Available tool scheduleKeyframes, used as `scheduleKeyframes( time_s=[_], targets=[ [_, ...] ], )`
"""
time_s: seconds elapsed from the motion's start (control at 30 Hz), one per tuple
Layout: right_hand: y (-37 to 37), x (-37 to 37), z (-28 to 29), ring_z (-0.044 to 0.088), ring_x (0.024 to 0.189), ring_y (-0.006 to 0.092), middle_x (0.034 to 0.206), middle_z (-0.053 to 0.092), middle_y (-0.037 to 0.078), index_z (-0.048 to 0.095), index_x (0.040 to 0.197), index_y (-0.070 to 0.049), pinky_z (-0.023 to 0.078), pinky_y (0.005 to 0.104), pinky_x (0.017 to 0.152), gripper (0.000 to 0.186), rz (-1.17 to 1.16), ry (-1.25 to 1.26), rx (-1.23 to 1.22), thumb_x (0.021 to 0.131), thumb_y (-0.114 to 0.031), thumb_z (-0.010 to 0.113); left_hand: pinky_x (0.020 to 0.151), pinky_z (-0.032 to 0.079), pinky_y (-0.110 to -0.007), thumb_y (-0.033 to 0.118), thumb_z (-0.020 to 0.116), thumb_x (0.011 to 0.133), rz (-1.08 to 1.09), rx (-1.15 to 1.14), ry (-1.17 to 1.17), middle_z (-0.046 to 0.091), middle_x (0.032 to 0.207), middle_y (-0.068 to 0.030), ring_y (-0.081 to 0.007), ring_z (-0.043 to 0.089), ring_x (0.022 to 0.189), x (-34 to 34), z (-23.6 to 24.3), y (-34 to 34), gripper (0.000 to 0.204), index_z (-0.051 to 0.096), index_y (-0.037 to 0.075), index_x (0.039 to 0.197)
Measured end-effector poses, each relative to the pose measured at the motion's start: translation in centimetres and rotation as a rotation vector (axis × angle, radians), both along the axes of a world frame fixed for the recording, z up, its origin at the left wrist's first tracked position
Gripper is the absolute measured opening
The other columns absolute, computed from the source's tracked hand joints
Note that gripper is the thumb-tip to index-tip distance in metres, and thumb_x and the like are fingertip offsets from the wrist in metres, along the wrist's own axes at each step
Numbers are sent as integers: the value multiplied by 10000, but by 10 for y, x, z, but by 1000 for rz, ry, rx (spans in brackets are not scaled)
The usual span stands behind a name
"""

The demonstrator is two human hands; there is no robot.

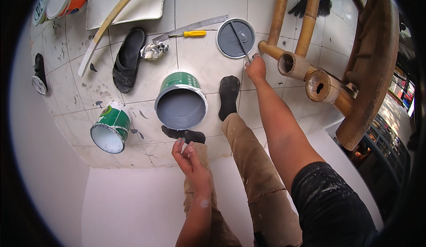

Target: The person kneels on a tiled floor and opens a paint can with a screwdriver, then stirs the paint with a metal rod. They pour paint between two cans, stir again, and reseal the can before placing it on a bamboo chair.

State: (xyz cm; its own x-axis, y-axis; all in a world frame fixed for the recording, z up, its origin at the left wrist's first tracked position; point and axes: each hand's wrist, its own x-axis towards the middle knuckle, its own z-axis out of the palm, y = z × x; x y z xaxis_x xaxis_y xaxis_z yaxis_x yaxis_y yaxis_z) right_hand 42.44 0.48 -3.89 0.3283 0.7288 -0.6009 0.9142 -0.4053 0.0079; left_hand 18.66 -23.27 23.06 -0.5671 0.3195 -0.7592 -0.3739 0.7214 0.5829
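Observation:
My right hand [256, 67] is closed around the near end of a thin stick [239, 36] that looks coated in grey. The stick reaches across a round lid [229, 47] whose face is covered with grey paint. My left hand [188, 158] hovers near my left foot, palm up, fingers loosely bent and apart, with grey smears on the fingertips. Just beyond it a green and white bucket [179, 79] tilts toward me, showing grey paint [182, 109] inside. To its left is a smaller green and white bucket [111, 121] with a whitish inside.
Bamboo furniture [306, 33] stands at the right, close to my right hand. On the stained tiles lie a black sandal [128, 60], crumpled paper [154, 50], a yellow-handled screwdriver [194, 33], a metal ruler [195, 25], a curved wooden strip [106, 22] and a white tray [142, 7].

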Motion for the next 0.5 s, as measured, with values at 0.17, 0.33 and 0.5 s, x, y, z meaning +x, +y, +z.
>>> scheduleKeyframes(
  time_s=[0.17,0.33,0.5],
  targets=[
    [-5,0,-8,711,1152,452,1182,727,220,697,1190,-12,582,537,992,254,-6,7,60,961,-122,699,1057,487,-355,161,545,1149,-59,112,-126,520,1534,-133,-222,599,1285,35,0,23,425,446,18,1537],
    [-21,4,-7,712,1093,473,1090,730,238,704,1164,3,566,557,943,204,18,70,154,985,-88,671,1017,502,-381,146,667,1078,-247,238,-2,594,1426,-137,-249,637,1209,29,-16,61,416,538,4,1447],
    [-54,20,3,758,865,416,884,740,235,698,1039,31,570,465,803,100,-22,198,332,972,-42,713,1011,515,-431,156,793,961,-593,350,167,635,1332,-157,-314,649,1162,16,-68,150,478,602,16,1376]
  ],
)
